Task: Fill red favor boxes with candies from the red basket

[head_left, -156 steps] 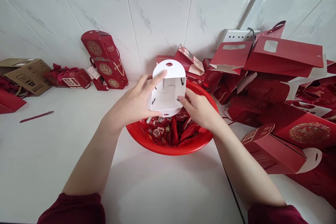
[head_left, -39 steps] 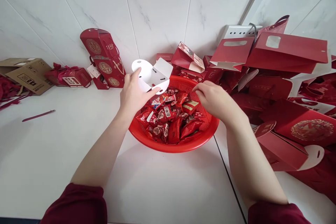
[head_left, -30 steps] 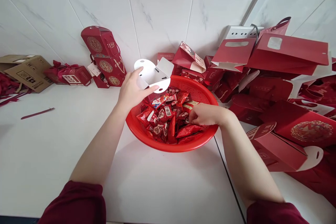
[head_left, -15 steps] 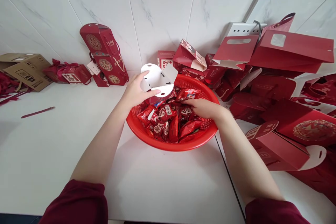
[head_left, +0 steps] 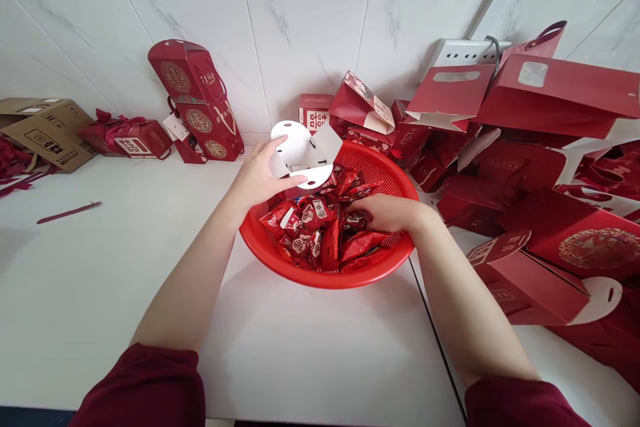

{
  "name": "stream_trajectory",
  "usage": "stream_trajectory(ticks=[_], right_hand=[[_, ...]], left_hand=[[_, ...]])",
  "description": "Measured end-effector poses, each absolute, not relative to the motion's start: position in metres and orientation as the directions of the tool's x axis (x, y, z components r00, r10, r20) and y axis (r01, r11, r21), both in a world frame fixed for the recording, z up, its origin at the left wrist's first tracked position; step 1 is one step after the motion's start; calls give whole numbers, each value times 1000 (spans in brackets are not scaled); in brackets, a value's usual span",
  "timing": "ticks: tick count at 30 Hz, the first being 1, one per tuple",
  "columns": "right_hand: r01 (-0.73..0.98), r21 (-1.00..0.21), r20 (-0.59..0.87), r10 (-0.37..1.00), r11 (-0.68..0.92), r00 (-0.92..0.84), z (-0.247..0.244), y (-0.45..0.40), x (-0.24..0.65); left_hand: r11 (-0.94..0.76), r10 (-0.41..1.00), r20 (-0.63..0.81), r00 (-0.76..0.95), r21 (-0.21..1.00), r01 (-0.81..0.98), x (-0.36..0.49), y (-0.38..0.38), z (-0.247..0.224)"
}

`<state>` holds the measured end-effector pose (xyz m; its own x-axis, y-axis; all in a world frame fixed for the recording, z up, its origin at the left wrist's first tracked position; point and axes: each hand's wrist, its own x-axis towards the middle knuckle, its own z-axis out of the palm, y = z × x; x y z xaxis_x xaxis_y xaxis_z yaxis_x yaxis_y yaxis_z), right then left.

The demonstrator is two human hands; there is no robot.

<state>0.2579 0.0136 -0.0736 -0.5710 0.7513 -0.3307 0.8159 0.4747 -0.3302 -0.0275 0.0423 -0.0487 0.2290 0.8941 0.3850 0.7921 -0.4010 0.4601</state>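
Observation:
My left hand (head_left: 263,173) grips the near left side of an open gift box (head_left: 293,140), thumb along a rounded flap. The box shows white inside, with slotted flaps spread apart, and is held over the back left of a red plastic basket (head_left: 280,270). Small red-wrapped snack packets (head_left: 315,213) fill the basket, several with pale Chinese lettering. My right hand (head_left: 385,211) reaches in from the right, its fingers curled down among the packets. The fingertips are hidden there, and I cannot make out what lies between them.
Red gift boxes (head_left: 545,160) are heaped along the right, beside a white power strip (head_left: 463,52). Stacked red boxes (head_left: 205,123), a ribboned box (head_left: 133,138) and a cardboard carton (head_left: 57,137) stand at the back left. A dark red strip (head_left: 70,211) lies on the white table (head_left: 125,247).
My right hand has sunk a little deeper among the packets, its fingers more curled. The packets near it have shifted. The gift box has moved slightly right, still in my left hand.

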Motion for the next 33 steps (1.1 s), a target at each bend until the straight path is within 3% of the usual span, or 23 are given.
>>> stream_trajectory(ticks=[17,33], right_hand=[[801,-433,-297,773,414,-560,-72,16,251],[816,-415,-285,794,404,-538,-66,17,248]], left_hand=[[-444,888,359,287,504,741,-32,43,-48],[-439,894,338,295,521,732,-32,44,-49]])
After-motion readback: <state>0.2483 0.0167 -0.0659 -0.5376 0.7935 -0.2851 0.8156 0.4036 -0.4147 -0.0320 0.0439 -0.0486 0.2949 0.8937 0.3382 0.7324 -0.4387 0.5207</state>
